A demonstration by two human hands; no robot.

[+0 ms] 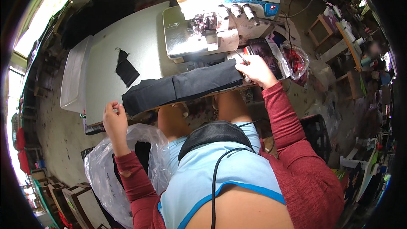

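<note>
A long folded strip of black fabric (182, 85) lies along the table's near edge, with a seam line crossing it near the middle. Just beside its left end is my left hand (115, 121), fingers curled and thumb close to the fingertips; whatever may be between them is too small to make out. At the strip's right end my right hand (259, 71) is closed around a slim pointed metal tool (242, 58), whose exact kind is mostly hidden by the fingers. A smaller black fabric piece (126, 70) with a thin loop lies farther back on the table.
A lit white sewing machine (229, 0) stands beyond the strip. A translucent plastic bin (75, 76) sits at the pale table's (101, 51) left edge. Right of the machine are a dark box (263, 53) and a clear bag (295, 61). A plastic bag (106, 169) hangs below my left arm.
</note>
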